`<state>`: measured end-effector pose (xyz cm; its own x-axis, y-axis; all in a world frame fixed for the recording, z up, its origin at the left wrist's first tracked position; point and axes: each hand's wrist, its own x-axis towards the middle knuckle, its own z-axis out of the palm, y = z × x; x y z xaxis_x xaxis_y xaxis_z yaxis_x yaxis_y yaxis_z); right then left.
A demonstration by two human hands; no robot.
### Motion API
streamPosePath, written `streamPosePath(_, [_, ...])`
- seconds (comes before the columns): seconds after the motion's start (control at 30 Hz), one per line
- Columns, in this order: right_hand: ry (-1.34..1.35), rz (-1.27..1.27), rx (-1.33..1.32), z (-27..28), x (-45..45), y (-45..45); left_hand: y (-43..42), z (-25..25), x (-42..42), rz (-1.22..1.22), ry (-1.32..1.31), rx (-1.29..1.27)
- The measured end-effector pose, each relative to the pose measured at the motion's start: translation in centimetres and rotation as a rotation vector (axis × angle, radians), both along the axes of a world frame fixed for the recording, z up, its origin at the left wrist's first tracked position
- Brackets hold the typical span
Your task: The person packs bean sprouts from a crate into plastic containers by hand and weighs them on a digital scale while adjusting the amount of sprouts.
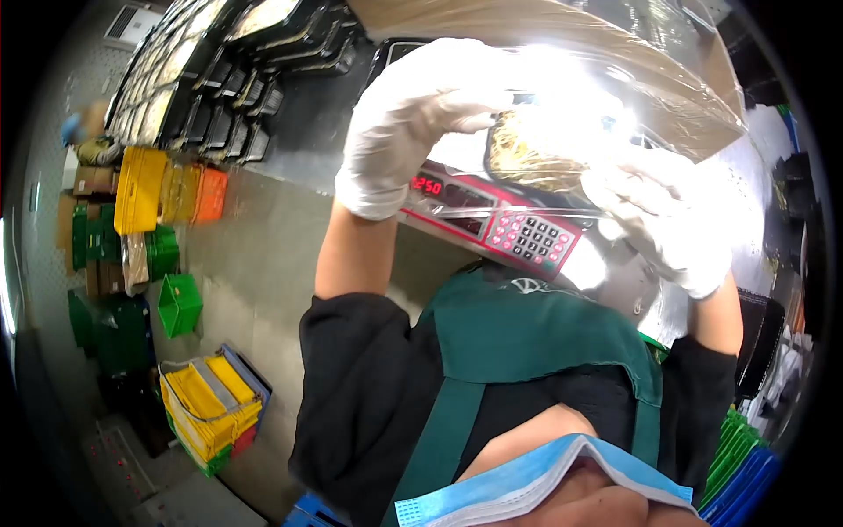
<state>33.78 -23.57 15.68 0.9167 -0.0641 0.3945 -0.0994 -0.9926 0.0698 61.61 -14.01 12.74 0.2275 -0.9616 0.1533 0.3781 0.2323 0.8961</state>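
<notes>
A black tray [537,151] of pale yellow strands, perhaps noodles or sprouts, lies in front of me under glossy clear plastic film [518,212]. My left hand [408,123], in a white glove, has thumb and fingers pinched on the film near the tray's left side. On the right, my gloved right hand [660,215] grips the film by the tray's near corner. Strong glare hides the tray's far part and some fingertips. Just below sits a red-framed digital scale [492,220] with a keypad and lit red digits.
Stacked black trays [224,97] with pale contents fill the table's left end. Behind stands a cardboard box [544,31] lined with clear plastic. On the floor to the left are yellow crates [206,395] and a green crate [180,305]. Another person [92,140] is far left.
</notes>
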Motion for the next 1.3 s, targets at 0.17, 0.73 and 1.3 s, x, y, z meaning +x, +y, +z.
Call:
streamPosePath(0.17, [-0.443, -0.228, 0.853, -2.2, -0.7, -0.4, 0.7, -2.6, -3.4, 0.084, -0.179, -0.02])
streamPosePath(0.73, [-0.601, -0.528, 1.364, -16.8, 1.1, -9.5, -8.4, -11.5, -1.9, 0.226, -0.724, 0.219])
streamPosePath(1.3, [-0.121, -0.651, 0.137, -10.0, 6.2, -6.8, -10.6, -9.4, 0.4, 0.228, -0.746, 0.101])
